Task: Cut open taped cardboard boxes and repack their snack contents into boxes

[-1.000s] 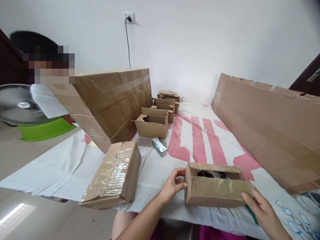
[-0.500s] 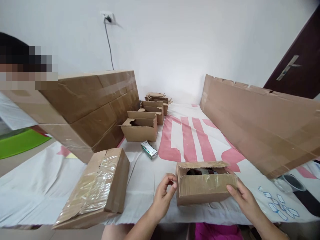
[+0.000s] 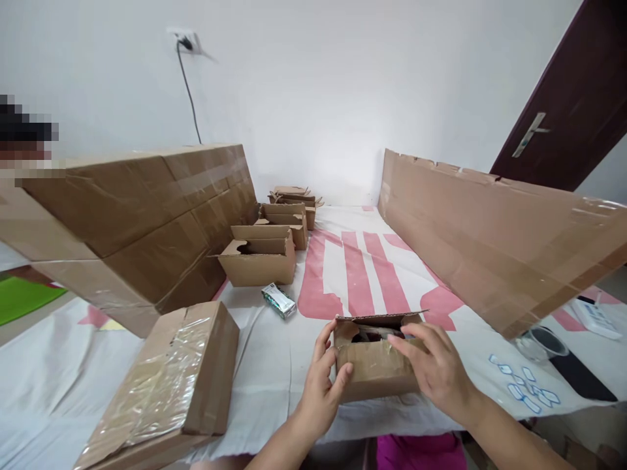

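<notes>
In front of me a small cardboard box (image 3: 375, 375) stands near the table's front edge, its top partly open and the back flap raised. Dark and light contents (image 3: 375, 334) show in the gap, too hidden to name. My left hand (image 3: 323, 378) grips the box's left end, thumb on the front and fingers at the side. Bent over the right part of the opening, my right hand (image 3: 435, 365) has its thumb and forefinger at the front flap's upper edge. Beyond the box lies a small white-and-green packet (image 3: 279, 301).
A taped carton (image 3: 171, 385) stands at left. Several open cardboard boxes (image 3: 257, 267) line a tall cardboard barrier (image 3: 191, 215); another cardboard panel (image 3: 490, 241) rises at right. Near it are a clear cup (image 3: 543, 344) and a black flat object (image 3: 582, 375). Part of another person's head shows at far left.
The box's back flap has risen, widening the gap. My right hand has moved from the box's right end onto its top opening; my left hand has wrapped further round the left end.
</notes>
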`<state>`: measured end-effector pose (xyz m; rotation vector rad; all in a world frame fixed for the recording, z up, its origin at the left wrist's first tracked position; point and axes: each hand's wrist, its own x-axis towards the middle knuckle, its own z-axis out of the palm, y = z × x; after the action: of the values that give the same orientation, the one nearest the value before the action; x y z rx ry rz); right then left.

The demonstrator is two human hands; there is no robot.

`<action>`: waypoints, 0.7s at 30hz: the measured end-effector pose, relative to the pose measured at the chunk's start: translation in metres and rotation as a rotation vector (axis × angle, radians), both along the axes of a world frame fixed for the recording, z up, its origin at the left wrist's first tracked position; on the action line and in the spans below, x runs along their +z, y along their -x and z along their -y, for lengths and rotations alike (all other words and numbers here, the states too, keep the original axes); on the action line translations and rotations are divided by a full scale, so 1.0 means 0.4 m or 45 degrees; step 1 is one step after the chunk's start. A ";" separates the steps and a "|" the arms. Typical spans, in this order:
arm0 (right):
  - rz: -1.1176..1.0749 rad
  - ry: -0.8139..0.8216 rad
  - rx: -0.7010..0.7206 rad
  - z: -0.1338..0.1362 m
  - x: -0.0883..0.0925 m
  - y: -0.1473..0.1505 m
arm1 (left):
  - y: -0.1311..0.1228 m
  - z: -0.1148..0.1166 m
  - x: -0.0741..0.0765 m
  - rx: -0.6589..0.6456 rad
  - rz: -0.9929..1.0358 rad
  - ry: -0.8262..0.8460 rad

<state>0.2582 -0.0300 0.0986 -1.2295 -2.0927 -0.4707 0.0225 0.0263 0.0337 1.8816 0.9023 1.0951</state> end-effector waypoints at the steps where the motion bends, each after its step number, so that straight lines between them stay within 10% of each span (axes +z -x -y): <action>1: 0.030 0.019 0.015 -0.012 0.005 0.008 | 0.000 0.001 0.000 -0.001 0.002 0.002; 14: -0.020 0.250 0.173 0.027 -0.039 -0.083 | -0.030 0.019 0.004 0.150 0.046 0.142; 21: -0.557 0.346 0.052 0.083 -0.099 -0.136 | -0.049 0.021 0.004 0.070 0.033 0.184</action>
<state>0.3126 -0.0633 0.0591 -1.2996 -1.8349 0.1045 0.0421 0.0181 0.0351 1.7303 0.9965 1.0557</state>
